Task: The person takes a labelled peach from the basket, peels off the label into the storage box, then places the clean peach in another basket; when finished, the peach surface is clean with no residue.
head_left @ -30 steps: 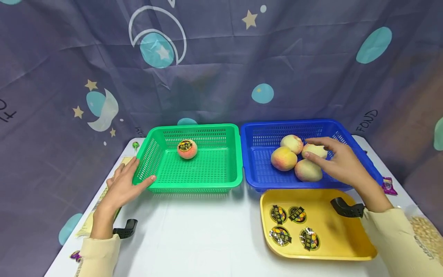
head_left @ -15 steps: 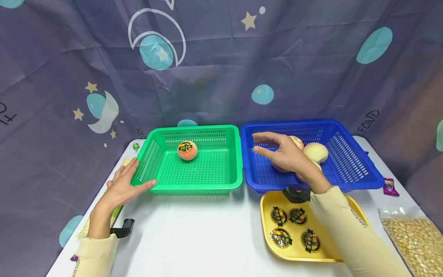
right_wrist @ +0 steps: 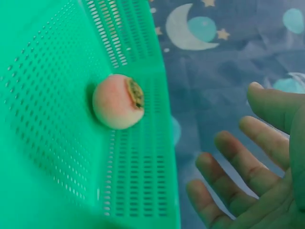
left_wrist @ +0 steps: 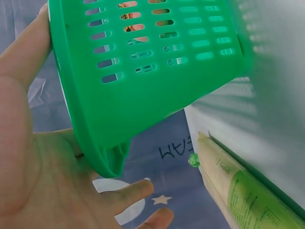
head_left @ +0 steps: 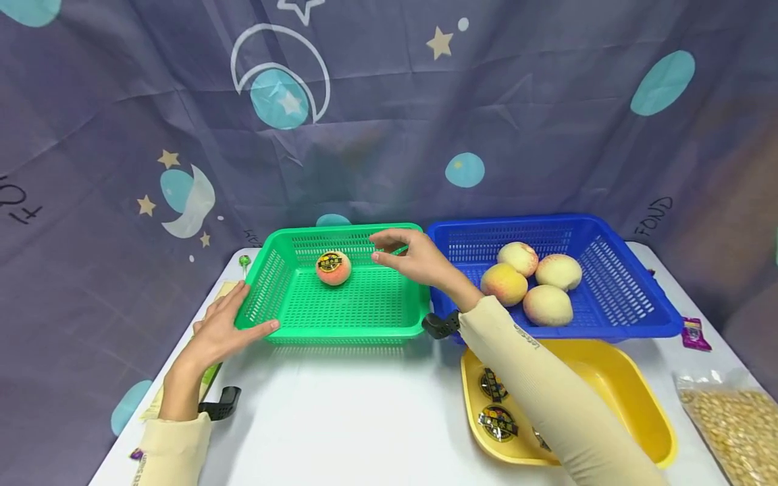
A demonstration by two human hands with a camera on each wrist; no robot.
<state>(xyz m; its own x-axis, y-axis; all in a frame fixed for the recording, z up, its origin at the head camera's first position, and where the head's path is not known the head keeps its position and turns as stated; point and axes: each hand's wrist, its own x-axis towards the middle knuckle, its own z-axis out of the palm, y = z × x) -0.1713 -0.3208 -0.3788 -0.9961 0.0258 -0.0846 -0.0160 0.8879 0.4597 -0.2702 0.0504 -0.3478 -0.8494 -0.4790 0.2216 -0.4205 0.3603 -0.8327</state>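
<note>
A peach with a black round sticker lies in the green basket, towards the back left. My left hand touches that basket's left front corner, thumb on the front rim and fingers along the left side. In the left wrist view, its fingers stretch out past the rim. Over the basket's right part hovers my right hand, holding nothing. The right wrist view shows its fingers spread and apart from the peach. Several peaches without visible stickers sit together in the blue basket.
A yellow tray holding round black stickers stands in front of the blue basket, partly covered by my right sleeve. A bag of pale kernels and a purple packet lie at the right. A lollipop lies at the far left.
My right hand has moved left from above the peaches in the blue basket to above the green basket, with nothing in it. My left hand has stayed at the green basket's corner.
</note>
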